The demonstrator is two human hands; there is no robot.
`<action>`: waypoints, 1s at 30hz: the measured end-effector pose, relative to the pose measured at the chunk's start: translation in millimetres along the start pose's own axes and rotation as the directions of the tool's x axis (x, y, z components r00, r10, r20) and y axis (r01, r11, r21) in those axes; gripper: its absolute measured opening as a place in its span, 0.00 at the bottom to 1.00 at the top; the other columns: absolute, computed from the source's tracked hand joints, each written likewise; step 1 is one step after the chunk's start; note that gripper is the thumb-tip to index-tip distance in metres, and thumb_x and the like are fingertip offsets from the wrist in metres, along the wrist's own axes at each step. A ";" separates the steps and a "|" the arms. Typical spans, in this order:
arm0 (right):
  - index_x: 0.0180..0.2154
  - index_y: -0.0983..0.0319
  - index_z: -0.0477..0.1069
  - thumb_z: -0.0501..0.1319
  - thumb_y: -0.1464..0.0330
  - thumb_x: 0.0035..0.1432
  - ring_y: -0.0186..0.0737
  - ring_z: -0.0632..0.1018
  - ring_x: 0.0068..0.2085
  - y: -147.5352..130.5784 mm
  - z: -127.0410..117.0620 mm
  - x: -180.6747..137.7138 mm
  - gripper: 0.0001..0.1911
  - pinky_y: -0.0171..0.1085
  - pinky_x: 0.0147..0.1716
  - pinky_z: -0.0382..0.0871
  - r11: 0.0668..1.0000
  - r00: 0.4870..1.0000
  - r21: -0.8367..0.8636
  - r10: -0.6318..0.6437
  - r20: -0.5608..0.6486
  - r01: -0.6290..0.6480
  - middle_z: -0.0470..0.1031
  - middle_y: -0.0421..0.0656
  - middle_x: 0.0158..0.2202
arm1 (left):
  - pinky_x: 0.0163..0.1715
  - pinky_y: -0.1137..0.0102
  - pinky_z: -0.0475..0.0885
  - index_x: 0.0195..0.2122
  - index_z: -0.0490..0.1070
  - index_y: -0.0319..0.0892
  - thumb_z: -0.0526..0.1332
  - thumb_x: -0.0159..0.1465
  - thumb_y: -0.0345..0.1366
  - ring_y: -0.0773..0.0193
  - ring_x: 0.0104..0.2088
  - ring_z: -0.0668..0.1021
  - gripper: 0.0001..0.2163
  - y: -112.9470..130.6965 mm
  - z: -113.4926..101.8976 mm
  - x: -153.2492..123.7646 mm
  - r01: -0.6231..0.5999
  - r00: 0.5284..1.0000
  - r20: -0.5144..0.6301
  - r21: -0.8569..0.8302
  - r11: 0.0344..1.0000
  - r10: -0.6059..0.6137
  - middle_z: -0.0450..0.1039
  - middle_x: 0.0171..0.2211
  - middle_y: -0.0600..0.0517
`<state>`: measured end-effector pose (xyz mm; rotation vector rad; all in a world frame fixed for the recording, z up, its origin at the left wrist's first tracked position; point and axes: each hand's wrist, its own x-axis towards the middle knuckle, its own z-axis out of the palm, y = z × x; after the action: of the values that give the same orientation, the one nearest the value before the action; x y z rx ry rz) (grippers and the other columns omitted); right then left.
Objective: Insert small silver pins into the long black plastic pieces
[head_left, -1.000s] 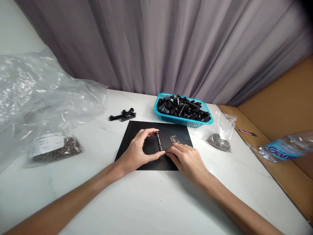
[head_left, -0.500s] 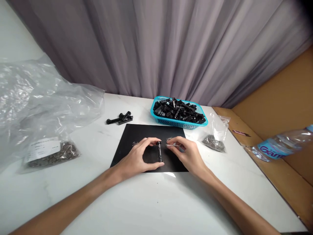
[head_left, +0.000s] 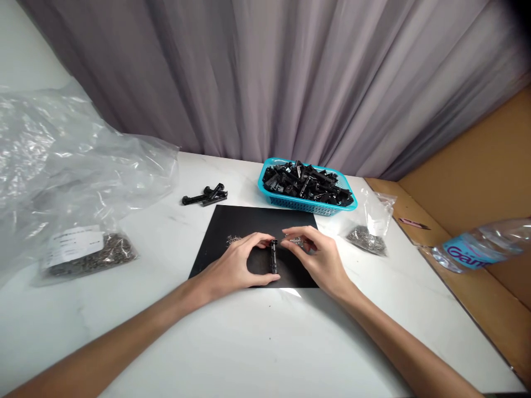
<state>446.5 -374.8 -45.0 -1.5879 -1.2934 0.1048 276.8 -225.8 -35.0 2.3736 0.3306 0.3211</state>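
Note:
My left hand (head_left: 232, 260) grips a long, narrow black plastic part (head_left: 274, 257) by its two ends, between thumb and fingers. The part stands lengthwise over a black mat (head_left: 224, 221). Just to its right is my right hand (head_left: 319, 251), its thumb and index finger slightly apart near the part's far end. I see nothing held between them. A heap of small shiny metal pieces (head_left: 297, 241) shows through the gap of the right hand, partly hidden by it. Another small heap of metal pieces (head_left: 233, 239) lies on the mat behind my left hand.
A blue basket (head_left: 311, 207) full of black plastic parts stands behind the mat. Several black parts (head_left: 205, 196) lie to its left. Bags of small metal pieces rest at left (head_left: 112, 249) and right (head_left: 367, 237). A plastic bottle (head_left: 468, 249) lies at far right.
The thin metal pin seen in my right fingers is no longer visible, and those fingers have parted. My left hand still holds the black part. The view has shifted slightly.

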 end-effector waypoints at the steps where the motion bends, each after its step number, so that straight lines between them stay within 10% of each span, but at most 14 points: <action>1: 0.44 0.56 0.80 0.67 0.70 0.64 0.37 0.71 0.29 0.3 -0.4 -0.1 0.07 0.38 0.31 0.67 1.000 1.000 -0.007 0.011 -0.011 -0.011 0.82 0.39 0.38 | 0.58 0.56 0.73 0.57 0.69 0.47 0.73 0.56 0.50 0.52 0.55 0.78 0.30 0.0 0.1 -0.3 0.005 1.000 0.002 -0.001 1.000 -0.005 0.77 0.54 0.50; 30: 0.37 0.57 0.79 0.63 0.70 0.66 0.40 0.79 0.38 2.9 18.1 -3.8 0.06 0.37 0.29 0.67 0.999 1.000 0.036 -0.008 0.025 0.007 0.78 0.43 0.38 | 0.55 0.58 0.74 0.56 0.70 0.48 0.72 0.57 0.50 0.50 0.55 0.78 0.28 -2.1 5.2 -1.0 -0.004 1.000 0.004 -0.012 1.000 0.004 0.75 0.54 0.49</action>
<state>435.7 -365.7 -57.4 -1.5559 -1.3097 0.1427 277.1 -227.8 -40.3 2.3635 0.3218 0.3196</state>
